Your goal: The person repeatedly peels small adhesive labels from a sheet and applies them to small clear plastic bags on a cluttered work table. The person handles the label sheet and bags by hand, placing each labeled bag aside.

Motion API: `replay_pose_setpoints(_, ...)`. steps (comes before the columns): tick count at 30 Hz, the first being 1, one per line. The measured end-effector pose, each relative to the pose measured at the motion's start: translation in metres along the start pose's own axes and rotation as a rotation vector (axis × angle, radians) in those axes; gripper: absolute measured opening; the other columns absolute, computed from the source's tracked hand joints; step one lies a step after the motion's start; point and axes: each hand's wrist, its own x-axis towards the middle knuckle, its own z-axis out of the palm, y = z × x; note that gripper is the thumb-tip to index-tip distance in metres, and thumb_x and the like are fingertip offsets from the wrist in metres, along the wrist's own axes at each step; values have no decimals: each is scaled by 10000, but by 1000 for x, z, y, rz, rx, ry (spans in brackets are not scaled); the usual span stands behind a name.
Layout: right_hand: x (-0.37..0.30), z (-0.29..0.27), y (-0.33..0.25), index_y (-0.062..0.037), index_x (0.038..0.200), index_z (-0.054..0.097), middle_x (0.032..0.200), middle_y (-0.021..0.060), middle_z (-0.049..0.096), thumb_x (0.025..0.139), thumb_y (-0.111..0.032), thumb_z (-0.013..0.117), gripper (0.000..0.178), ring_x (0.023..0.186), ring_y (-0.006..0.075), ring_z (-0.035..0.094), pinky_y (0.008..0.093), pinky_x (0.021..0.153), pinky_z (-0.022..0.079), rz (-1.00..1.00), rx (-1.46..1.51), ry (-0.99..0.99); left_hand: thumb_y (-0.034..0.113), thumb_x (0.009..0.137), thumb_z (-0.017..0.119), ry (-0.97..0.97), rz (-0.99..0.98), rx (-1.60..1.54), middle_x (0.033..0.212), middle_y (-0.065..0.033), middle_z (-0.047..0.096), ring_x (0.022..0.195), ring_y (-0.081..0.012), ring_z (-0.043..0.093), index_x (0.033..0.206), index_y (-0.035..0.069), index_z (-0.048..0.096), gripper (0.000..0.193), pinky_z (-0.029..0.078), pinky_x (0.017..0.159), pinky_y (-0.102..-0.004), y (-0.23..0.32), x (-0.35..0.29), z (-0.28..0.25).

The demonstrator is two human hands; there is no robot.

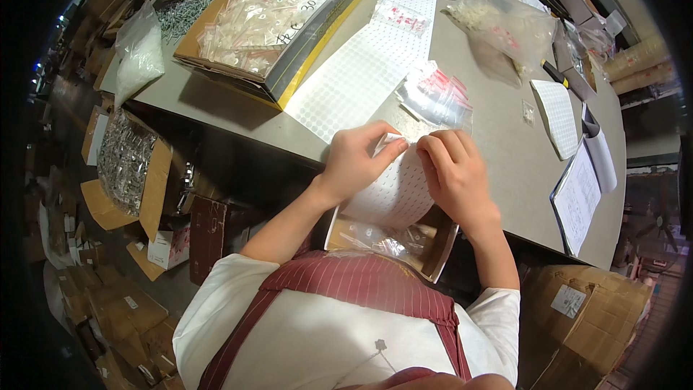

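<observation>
At the table's near edge my left hand (359, 162) is closed on the upper edge of a white sticker sheet (393, 195) printed with rows of small marks. The sheet curls down toward my apron. My right hand (456, 173) pinches at the sheet's upper right edge; its fingertips are partly hidden. Just beyond my hands lies a fanned pile of small clear zip bags (437, 97) with red edges. Under the sheet, a drawer or open box (444, 254) holds clear plastic bags (382, 238).
More sheets of round stickers (346, 76) lie on the grey table (498, 155). A carton (278, 90) full of small bagged parts stands at left. A plastic bag (505, 29), a clipboard (577, 188) and another sheet (556, 115) are at right. Cardboard boxes (599, 310) stand below.
</observation>
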Motion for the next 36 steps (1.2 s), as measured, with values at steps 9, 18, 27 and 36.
replay_pose_setpoints(9,4,-29,53,14,1006,702,955,102,698,878,2,735,133,836,226,673,334,739,538,241,289,-65,170,935,788,12,-35,11,652,42,591,593,-18,433,997,5,774,177,339,531,-240,-5,1,0)
replay_pose_setpoints(18,11,-15,104,0,974,691,923,177,706,900,-108,701,131,908,363,677,450,798,544,327,10,-256,176,939,786,-18,-43,4,674,38,617,591,-20,455,1013,12,780,181,355,537,-239,2,3,-1)
replay_pose_setpoints(27,16,-30,102,0,972,678,896,155,712,888,-68,735,123,907,342,693,435,781,552,422,-62,-166,173,945,784,-9,-27,-13,690,32,633,603,-20,464,1014,7,779,180,364,549,-238,-1,1,-1)
replay_pose_setpoints(36,16,5,101,-19,991,604,869,163,693,854,-3,717,177,809,362,675,476,705,537,210,-30,-95,153,948,781,18,13,-71,690,31,620,606,-21,455,1018,2,769,167,358,551,-235,-4,2,2)
